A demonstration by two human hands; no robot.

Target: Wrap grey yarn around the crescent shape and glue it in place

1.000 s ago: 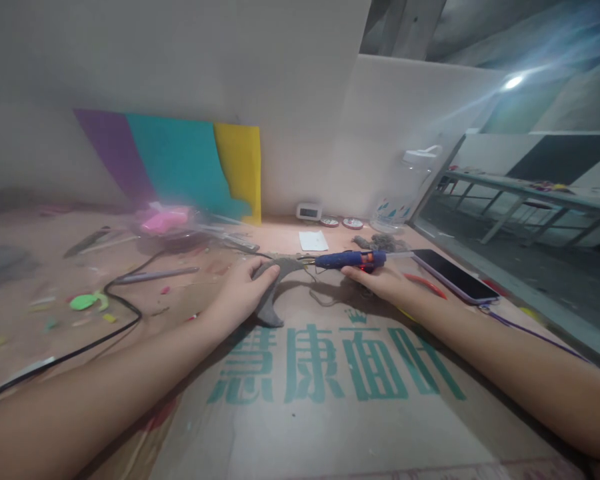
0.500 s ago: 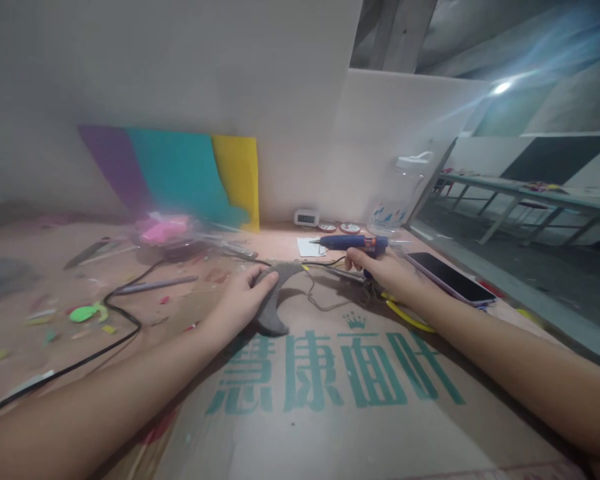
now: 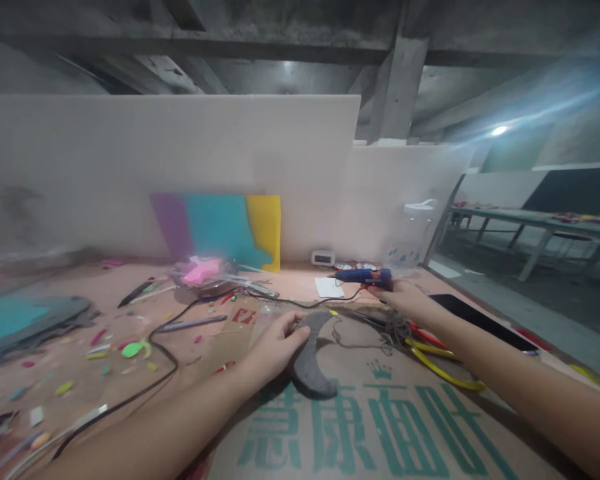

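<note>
Left hand [image 3: 280, 343]: your thumb lies on the upper face of the grey crescent [image 3: 313, 370] and your fingers curl past its far edge, partly hidden; the grip matches both earlier frames. The crescent sits just right of that hand, over the printed cardboard [image 3: 360, 360].

Right hand [image 3: 403, 300]: you have your fingers closed around the blue hot glue gun [image 3: 365, 277], its handle mostly covered. A second ago the nozzle is at the crescent's upper tip; now it is clear of it, farther from you, by the white paper [image 3: 329, 287]. You cannot tell whether nozzle and paper touch.

Nearer you than the right hand, a grey yarn tangle [image 3: 397, 330] and yellow handles [image 3: 447, 373] show more fully than a second ago. The smartphone [image 3: 480, 323] lies beyond your right forearm. Your view is tilted higher.
</note>
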